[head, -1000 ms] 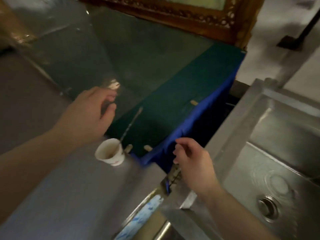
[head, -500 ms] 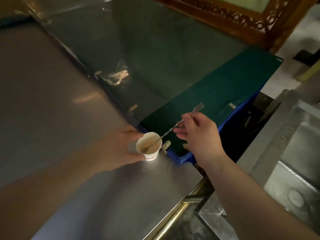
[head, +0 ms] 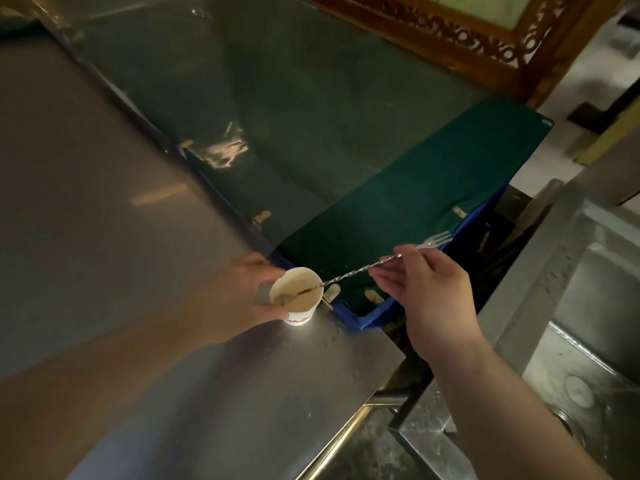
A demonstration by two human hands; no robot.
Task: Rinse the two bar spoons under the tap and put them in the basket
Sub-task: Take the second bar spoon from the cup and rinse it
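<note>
Nearest, steel counter (head: pixel 145 358), with a stainless sink (head: pixel 588 341) off to the right. On the counter's far corner, small white paper cup (head: pixel 295 296) with red print near the base, too blurred to read, left hand (head: pixel 239 299) curled around its side. Bar spoon (head: pixel 349 276) with bowl inside the cup, twisted stem slanting up into the pinching fingertips of the right hand (head: pixel 429 289), forked end just past them above the green cloth (head: pixel 415 188) on a blue crate (head: pixel 360 317).

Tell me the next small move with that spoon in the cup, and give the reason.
Probably lift the bar spoon up and out of the paper cup with the right hand, then swing it toward the sink. The right hand's fingers already pinch the twisted stem near the fork end, its bowl sits inside the cup, and the left hand steadies the cup on the counter.
</note>
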